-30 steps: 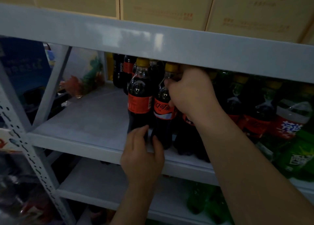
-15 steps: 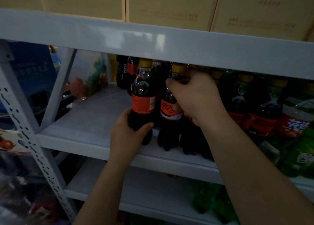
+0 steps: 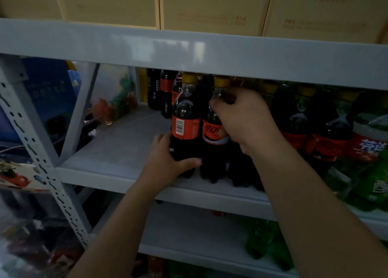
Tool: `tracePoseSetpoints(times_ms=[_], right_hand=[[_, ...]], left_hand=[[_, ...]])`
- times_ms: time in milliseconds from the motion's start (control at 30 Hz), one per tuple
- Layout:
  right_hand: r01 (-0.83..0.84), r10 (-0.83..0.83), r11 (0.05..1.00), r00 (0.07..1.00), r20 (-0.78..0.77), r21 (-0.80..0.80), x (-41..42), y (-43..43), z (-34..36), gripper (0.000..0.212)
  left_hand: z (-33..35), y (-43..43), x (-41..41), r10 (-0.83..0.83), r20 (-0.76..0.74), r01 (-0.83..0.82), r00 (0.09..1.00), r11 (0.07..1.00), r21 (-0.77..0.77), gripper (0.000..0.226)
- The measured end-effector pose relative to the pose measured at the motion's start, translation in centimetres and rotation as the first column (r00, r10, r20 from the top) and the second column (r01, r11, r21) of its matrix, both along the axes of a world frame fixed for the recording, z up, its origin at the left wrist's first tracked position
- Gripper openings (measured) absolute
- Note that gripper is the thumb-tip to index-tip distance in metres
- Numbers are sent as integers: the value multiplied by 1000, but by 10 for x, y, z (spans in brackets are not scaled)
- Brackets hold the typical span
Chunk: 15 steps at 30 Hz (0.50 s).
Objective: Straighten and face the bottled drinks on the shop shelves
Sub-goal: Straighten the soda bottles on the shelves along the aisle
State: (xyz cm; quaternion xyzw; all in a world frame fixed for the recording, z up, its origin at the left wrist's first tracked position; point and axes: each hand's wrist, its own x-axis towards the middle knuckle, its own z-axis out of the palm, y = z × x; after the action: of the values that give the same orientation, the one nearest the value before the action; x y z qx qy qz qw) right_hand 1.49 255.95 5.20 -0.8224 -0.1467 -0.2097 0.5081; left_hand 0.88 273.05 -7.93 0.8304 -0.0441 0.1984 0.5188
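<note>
Two dark cola bottles with yellow caps and red labels stand at the front of the middle shelf (image 3: 117, 172). My left hand (image 3: 168, 162) grips the lower body of the left cola bottle (image 3: 185, 118), whose barcode faces out. My right hand (image 3: 245, 118) is curled round the shoulder of the second cola bottle (image 3: 212, 134), whose logo faces forward. More cola bottles (image 3: 327, 130) stand in a row to the right, partly hidden by my right arm. Dark bottles, one marked Pepsi (image 3: 154, 88), stand at the back.
Green soda bottles (image 3: 375, 185) fill the right end of the shelf and the shelf below (image 3: 264, 242). Yellow cartons (image 3: 210, 4) sit on the top shelf. A perforated upright post (image 3: 37, 151) stands at the left. The middle shelf's left half is bare.
My left hand has shifted from between the two bottles to the left bottle's lower body and turned it, so its barcode now faces out. My right hand stays on the second bottle.
</note>
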Motion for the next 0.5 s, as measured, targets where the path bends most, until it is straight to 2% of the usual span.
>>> tracePoseSetpoints(times_ms=[67,133,200,267,333,433,500], right_hand=[[-20,20,1000,1000,14,18,-4,0,-4,8],[-30,30,1000,999,41,-2,-9,-1,-7,9],[-27,29,999,996,79,-23,-20,-3,-13,20],[-33,27,998,991,131,48,-41,-9,-29,39],[-15,-8,992,983,186,124,-65,-22,-57,51],[50,-64,992,990,125,113,-90,-42,-106,45],[103,-106,991,994,33,82,-92,-52,-133,41]], left_hand=[[-2,-1,2,69,11,-69,998,997,-34,80],[-5,5,5,14,-28,-17,1000,994,-105,77],[-7,12,7,-114,-46,102,992,974,-202,64],[-9,15,6,-253,-23,239,967,937,-254,53],[-9,15,4,-302,-15,288,953,924,-252,52],[-11,12,4,-272,-34,259,962,942,-212,58],[-11,7,6,-136,-17,133,991,985,-113,72]])
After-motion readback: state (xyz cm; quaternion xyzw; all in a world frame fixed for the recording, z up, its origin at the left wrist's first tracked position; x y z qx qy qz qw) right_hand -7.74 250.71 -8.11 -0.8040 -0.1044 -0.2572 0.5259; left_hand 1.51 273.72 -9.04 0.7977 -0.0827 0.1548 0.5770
